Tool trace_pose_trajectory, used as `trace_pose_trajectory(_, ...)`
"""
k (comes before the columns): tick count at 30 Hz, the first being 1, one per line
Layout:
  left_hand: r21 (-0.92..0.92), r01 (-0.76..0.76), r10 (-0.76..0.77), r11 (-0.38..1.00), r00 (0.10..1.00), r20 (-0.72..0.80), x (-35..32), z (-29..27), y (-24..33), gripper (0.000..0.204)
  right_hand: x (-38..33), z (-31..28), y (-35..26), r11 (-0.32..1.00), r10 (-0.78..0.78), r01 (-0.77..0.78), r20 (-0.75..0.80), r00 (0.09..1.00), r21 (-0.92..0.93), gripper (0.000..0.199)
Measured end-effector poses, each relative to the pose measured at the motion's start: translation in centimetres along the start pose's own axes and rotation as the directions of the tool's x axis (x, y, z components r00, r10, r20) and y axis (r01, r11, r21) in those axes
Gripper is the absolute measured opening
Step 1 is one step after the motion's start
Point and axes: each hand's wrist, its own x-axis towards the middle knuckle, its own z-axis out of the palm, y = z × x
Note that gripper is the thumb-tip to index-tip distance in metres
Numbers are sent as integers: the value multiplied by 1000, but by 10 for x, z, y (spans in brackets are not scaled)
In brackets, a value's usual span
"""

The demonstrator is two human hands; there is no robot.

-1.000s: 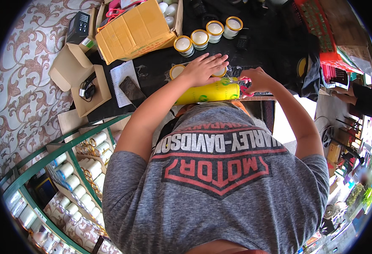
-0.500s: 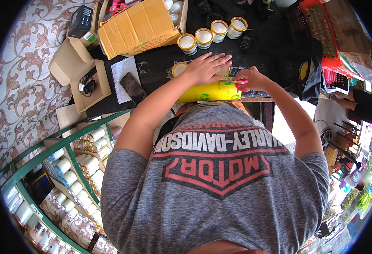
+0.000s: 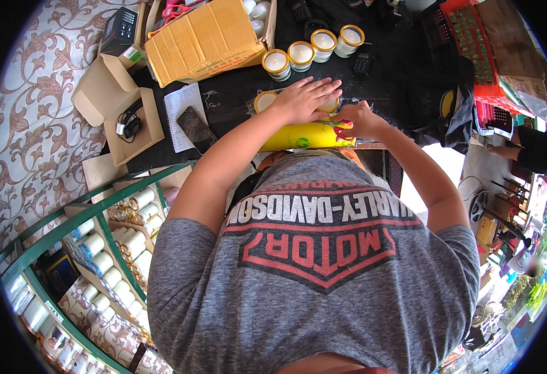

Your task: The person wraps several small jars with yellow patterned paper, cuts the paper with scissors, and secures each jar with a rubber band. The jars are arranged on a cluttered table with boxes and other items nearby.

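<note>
My left hand [image 3: 303, 101] lies flat with its fingers stretched out over candles in glass jars. One gold-rimmed candle [image 3: 265, 101] shows to the left of it, and another candle [image 3: 330, 105] is partly hidden under its fingers. A yellow roll [image 3: 298, 136], which looks like plastic film, lies along the near table edge, just below this hand. My right hand [image 3: 362, 119] is closed around the pink-red handles of scissors [image 3: 344, 129] at the roll's right end. The blades are mostly hidden between my hands.
Several white candles in gold-rimmed jars [image 3: 301, 55] stand farther back. An open cardboard box [image 3: 202, 43] holds more candles. At left lie a phone [image 3: 195, 129], a notepad [image 3: 179, 100] and a small open box [image 3: 146, 140]. A green-framed shelf [image 3: 102, 218] holds many jars.
My right hand has moved slightly left with the scissors, along the roll toward my left hand. The left hand stays flat in the same place.
</note>
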Motion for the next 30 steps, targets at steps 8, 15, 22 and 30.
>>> trace_pose_trajectory(8, 8, -6, 6, 1000, 1000, -3, 0, 0, 0, 67, -4, 12, -15, 992, -69, 54, -136, 988, -115, 42)
trace_pose_trajectory(15, 2, -11, 11, 1000, 999, -43, -1, 3, -2, 66, 4, 25, -16, 981, -104, 77, -149, 983, -175, 36)
trace_pose_trajectory(22, -4, -24, 24, 1000, 999, -42, 0, 2, -3, 67, 5, 38, -33, 980, -127, 80, -266, 956, -180, 42)
trace_pose_trajectory(30, 7, -38, 38, 999, 998, -57, 0, 4, -6, 66, 7, 44, -39, 971, -156, 85, -323, 933, -225, 41)
